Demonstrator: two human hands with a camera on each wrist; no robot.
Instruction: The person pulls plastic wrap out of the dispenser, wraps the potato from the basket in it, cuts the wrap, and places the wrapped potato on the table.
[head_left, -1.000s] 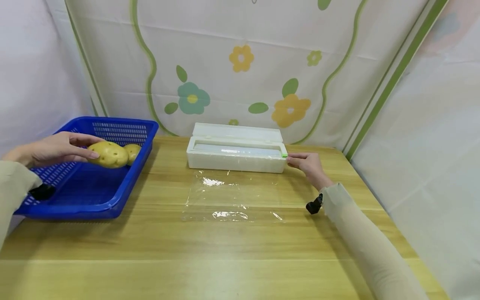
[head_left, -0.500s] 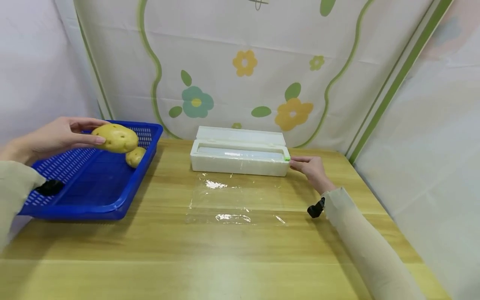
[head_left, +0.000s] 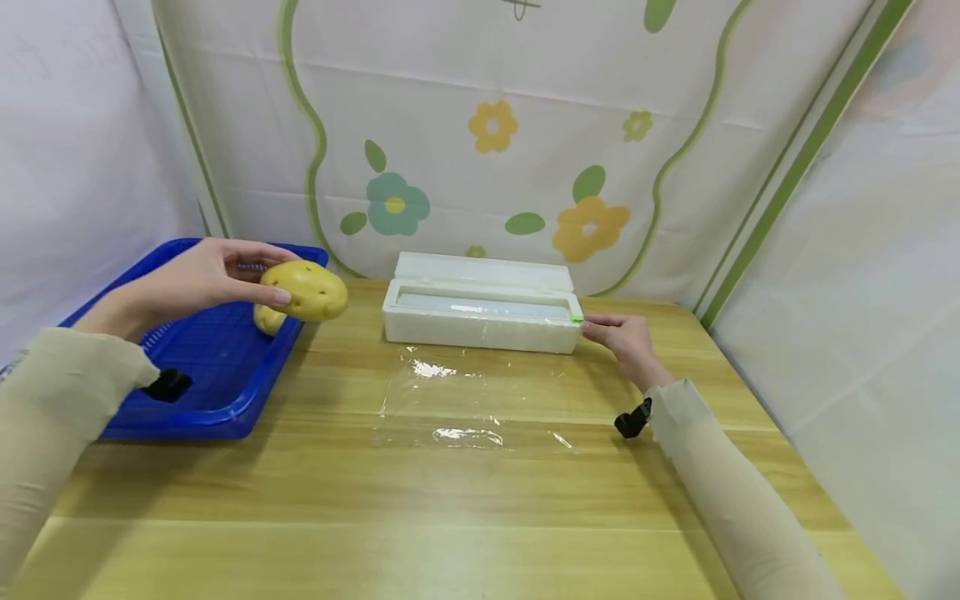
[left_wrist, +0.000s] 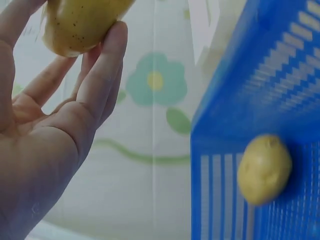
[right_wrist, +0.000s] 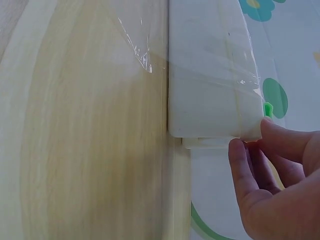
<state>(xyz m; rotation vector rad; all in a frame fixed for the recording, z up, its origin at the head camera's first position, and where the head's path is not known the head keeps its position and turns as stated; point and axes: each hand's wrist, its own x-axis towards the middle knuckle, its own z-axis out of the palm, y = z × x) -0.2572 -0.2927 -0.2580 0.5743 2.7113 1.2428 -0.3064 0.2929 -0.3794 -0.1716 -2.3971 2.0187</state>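
Note:
In the head view, my left hand [head_left: 213, 275] grips a yellow potato [head_left: 309, 292] between thumb and fingers, lifted over the right rim of the blue basket [head_left: 247, 400]. A second potato [left_wrist: 265, 170] lies in the basket, seen in the left wrist view and partly hidden in the head view. My right hand [head_left: 626, 346] pinches the right end corner of a white cling film dispenser [head_left: 480, 329], with the thumb beside its green slider [right_wrist: 268, 109]. The dispenser's lid stands raised. Clear cling film [head_left: 465, 400] stretches from its front across the tabletop.
The wooden table [head_left: 450, 517] extends toward me in front of the film. Behind the dispenser hangs a flowered curtain [head_left: 450, 167], and white cloth closes off both sides. The basket's walls rise at the left.
My left hand has lifted the potato and carried it rightward, from inside the basket to over its right rim. The right hand stays at the dispenser's end. The view has shifted slightly.

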